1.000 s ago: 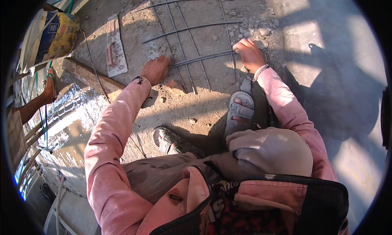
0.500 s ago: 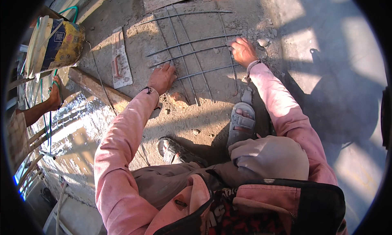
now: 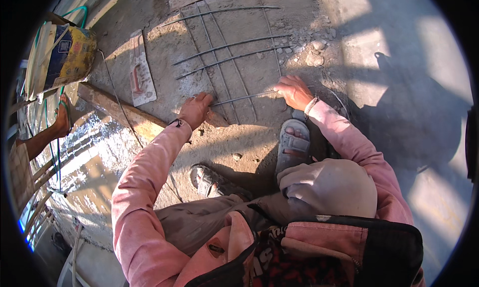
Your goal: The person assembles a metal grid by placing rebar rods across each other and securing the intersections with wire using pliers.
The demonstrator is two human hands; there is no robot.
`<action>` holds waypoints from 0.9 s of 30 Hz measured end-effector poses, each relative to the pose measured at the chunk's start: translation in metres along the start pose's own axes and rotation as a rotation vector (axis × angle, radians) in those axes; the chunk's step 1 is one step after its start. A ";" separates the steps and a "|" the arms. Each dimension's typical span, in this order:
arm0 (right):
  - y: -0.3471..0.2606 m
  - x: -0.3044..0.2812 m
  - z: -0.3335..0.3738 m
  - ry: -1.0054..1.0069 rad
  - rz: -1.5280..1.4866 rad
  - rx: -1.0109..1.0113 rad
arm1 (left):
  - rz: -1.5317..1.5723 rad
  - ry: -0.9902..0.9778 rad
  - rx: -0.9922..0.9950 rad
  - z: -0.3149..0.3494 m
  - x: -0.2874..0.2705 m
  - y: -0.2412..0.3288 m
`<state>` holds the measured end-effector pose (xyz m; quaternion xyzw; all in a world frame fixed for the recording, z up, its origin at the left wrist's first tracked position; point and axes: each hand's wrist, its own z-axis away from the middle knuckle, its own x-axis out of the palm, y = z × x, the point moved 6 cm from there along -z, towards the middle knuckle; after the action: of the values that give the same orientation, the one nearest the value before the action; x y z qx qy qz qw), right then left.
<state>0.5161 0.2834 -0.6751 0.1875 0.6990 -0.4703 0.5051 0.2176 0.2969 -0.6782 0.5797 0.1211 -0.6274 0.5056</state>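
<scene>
A loose grid of thin steel rods (image 3: 219,62) lies on the rough ground in front of me, with lengthwise rods crossed by several others. My left hand (image 3: 195,110) is closed at the left end of the nearest crosswise steel rod (image 3: 242,97). At that rod's other end, my right hand (image 3: 293,91) pinches it, beside the rightmost lengthwise rod. Fingers hide both rod ends. Just right of my left hand sits a reddish brick piece (image 3: 216,119).
A steel trowel float (image 3: 143,76) lies left of the grid. Beyond a wooden plank (image 3: 117,107) are a yellow-and-blue bucket (image 3: 75,55) and another person's foot (image 3: 63,116). Rubble (image 3: 314,59) lies right of the grid; my sandalled foot (image 3: 293,142) is close below my right hand.
My right hand has come nearer to me, from the end of the third crosswise rod to the nearest one. My left hand has shifted slightly nearer, onto the nearest rod's left end.
</scene>
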 end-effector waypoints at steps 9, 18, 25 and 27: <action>-0.011 0.017 0.004 0.021 -0.124 0.029 | 0.112 -0.026 0.174 0.038 0.015 0.032; -0.032 0.010 0.005 0.104 -0.146 -0.022 | 0.058 -0.145 0.164 0.047 0.015 0.050; -0.087 0.036 0.009 0.034 -0.078 -0.086 | -0.161 -0.403 0.132 0.022 0.035 0.057; -0.096 0.039 0.004 0.166 -0.087 -0.067 | -0.196 -0.354 0.171 0.022 0.033 0.060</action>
<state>0.4308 0.2253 -0.6649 0.1783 0.7614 -0.4509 0.4304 0.2574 0.2367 -0.6739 0.4867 0.0324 -0.7736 0.4045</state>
